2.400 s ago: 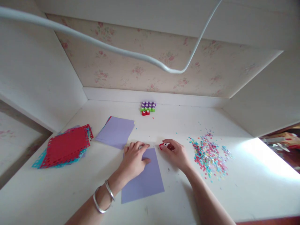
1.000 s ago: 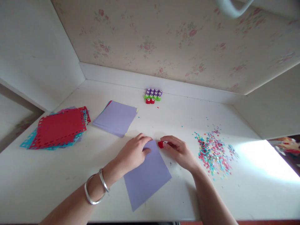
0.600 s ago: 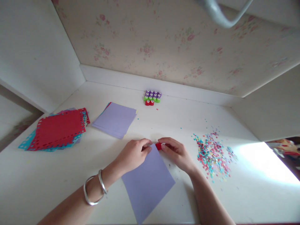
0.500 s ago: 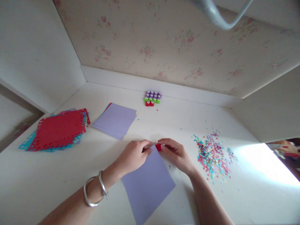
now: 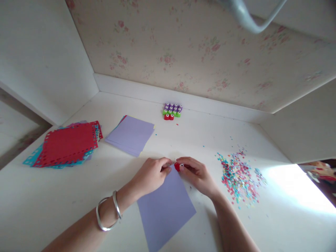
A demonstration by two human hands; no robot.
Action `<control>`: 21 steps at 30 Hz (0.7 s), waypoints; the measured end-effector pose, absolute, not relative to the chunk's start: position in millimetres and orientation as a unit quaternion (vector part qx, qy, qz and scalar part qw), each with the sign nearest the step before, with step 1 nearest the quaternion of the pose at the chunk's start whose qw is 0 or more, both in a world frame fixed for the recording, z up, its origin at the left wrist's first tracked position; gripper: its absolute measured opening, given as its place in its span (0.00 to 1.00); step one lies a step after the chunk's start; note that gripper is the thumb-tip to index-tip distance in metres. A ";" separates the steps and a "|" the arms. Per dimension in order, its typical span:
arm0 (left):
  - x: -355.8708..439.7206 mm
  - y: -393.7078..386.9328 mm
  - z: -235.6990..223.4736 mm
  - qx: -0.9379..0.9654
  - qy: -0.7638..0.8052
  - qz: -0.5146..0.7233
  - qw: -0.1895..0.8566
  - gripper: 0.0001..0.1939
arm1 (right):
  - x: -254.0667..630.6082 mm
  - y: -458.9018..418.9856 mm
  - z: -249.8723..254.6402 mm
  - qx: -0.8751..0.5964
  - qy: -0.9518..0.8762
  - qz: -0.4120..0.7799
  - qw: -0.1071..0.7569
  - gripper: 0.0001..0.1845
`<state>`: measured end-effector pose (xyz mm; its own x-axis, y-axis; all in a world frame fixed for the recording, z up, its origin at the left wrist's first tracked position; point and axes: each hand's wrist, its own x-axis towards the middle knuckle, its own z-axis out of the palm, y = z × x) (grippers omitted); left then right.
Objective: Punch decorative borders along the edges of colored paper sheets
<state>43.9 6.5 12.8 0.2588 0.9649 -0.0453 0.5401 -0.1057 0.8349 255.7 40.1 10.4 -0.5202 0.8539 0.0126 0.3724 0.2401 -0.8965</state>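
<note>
A sheet of purple paper (image 5: 168,210) lies on the white table with one corner pointing away from me. My left hand (image 5: 153,174) pinches that sheet near its far corner. In my right hand (image 5: 196,175) is a small red craft punch (image 5: 177,166) with a white button, gripped between thumb and fingers. The punch sits at the paper's far corner, close to my left fingertips. Whether the paper's edge is inside its slot is hidden by the fingers.
Several purple, green and red punches (image 5: 172,111) stand in rows near the wall. Uncut purple sheets (image 5: 131,134) are stacked left of centre. Red and blue sheets with punched edges (image 5: 70,143) are piled farther left. Colourful paper bits (image 5: 240,176) lie heaped at the right.
The red punch has turned slightly in my right hand and shows more of its red side. The camera view has shifted a little; both hands stay at the paper's far corner.
</note>
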 end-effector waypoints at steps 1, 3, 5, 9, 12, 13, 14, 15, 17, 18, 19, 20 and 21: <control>44.3 5.9 13.5 0.695 0.545 0.274 0.381 0.12 | 255.1 39.5 10.5 -0.416 -0.743 0.454 0.262 0.12; 45.2 5.0 14.3 0.703 0.548 0.271 0.363 0.12 | 253.6 38.0 11.2 -0.420 -0.745 0.450 0.257 0.12; 46.1 4.6 14.0 0.714 0.550 0.264 0.344 0.12 | 252.1 36.8 12.7 -0.422 -0.749 0.445 0.252 0.11; 48.4 3.5 14.5 0.748 0.547 0.254 0.276 0.11 | 251.2 36.4 15.1 -0.413 -0.763 0.431 0.247 0.12; 50.6 -3.9 18.9 0.772 0.565 0.235 0.172 0.07 | 252.6 36.3 12.5 -0.443 -0.753 0.414 0.254 0.14; 50.9 -8.4 20.3 0.775 0.572 0.228 0.143 0.07 | 253.2 36.0 11.1 -0.461 -0.744 0.410 0.256 0.14; 50.8 -13.7 21.1 0.776 0.577 0.223 0.123 0.08 | 253.8 35.6 9.6 -0.478 -0.735 0.407 0.256 0.15; 50.3 -19.5 21.1 0.776 0.580 0.220 0.113 0.09 | 254.3 35.0 8.4 -0.491 -0.728 0.405 0.254 0.15; 48.3 -31.2 18.5 0.782 0.574 0.216 0.113 0.12 | 254.8 33.8 7.2 -0.506 -0.725 0.396 0.247 0.16; 47.0 -36.0 16.3 0.787 0.567 0.214 0.116 0.14 | 254.8 33.3 7.4 -0.512 -0.727 0.389 0.244 0.16; 45.6 -39.6 14.0 0.792 0.561 0.212 0.117 0.16 | 254.7 33.0 8.0 -0.516 -0.728 0.382 0.239 0.16; 44.3 -41.9 11.9 0.796 0.555 0.211 0.118 0.18 | 254.4 32.8 9.0 -0.519 -0.730 0.377 0.234 0.16; 43.1 -42.8 10.1 0.799 0.550 0.211 0.119 0.19 | 254.2 32.8 10.4 -0.518 -0.734 0.376 0.226 0.16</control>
<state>43.1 -42.8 10.1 0.3048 0.9296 0.2071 0.8292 -0.3660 0.4225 254.2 32.8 10.4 -0.3616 0.9305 -0.0582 0.5913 0.1806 -0.7860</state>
